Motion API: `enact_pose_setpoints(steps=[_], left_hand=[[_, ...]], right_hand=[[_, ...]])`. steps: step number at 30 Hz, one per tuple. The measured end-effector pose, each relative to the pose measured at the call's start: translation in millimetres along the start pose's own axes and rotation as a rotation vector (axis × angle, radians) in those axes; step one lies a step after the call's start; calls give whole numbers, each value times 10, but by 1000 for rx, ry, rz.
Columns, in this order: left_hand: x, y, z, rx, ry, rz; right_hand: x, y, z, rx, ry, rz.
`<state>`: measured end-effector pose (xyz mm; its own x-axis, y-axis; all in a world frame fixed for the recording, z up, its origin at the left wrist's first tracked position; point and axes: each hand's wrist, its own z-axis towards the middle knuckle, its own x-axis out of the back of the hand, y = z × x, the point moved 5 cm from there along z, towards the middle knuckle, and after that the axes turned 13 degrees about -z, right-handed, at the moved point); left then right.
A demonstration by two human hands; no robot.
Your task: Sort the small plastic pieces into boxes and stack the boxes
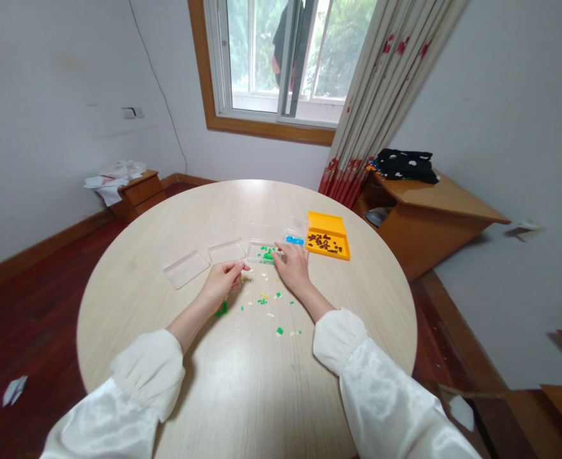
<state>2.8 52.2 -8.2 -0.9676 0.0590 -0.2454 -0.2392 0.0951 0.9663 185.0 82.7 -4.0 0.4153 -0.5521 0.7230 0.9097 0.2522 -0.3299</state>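
Note:
On the round wooden table (242, 395) small green, yellow and white bricks (266, 299) lie scattered between my hands. My left hand (223, 280) is curled, its fingertips pinched on a small pale piece I cannot name. My right hand (293, 264) lies palm down, its fingertips at a clear tray with green bricks (261, 253); what they hold, if anything, is hidden. A green brick (222, 310) lies beside my left wrist.
Two empty clear trays (185, 268) (226, 250) lie left of the green one. A clear tray with blue pieces (294, 237) and a yellow tray with dark pieces (328, 234) sit to the right. A wooden desk (434, 210) and curtain (376, 102) stand behind.

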Motion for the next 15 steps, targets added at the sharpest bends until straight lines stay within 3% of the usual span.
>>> enact_pose_setpoints(steps=[3, 8, 12, 15], left_hand=[[-52, 52, -36, -127, -77, 259], [-355, 49, -266, -425, -415, 771], [-512, -27, -404, -496, -566, 1037], [-541, -44, -416, -513, -602, 1128]], right_hand=[[-22, -1, -3, 0, -16, 10], [-22, 13, 1, -17, -18, 50], [-30, 22, 4, -19, -29, 63], [-34, 25, 6, -26, -36, 66]])
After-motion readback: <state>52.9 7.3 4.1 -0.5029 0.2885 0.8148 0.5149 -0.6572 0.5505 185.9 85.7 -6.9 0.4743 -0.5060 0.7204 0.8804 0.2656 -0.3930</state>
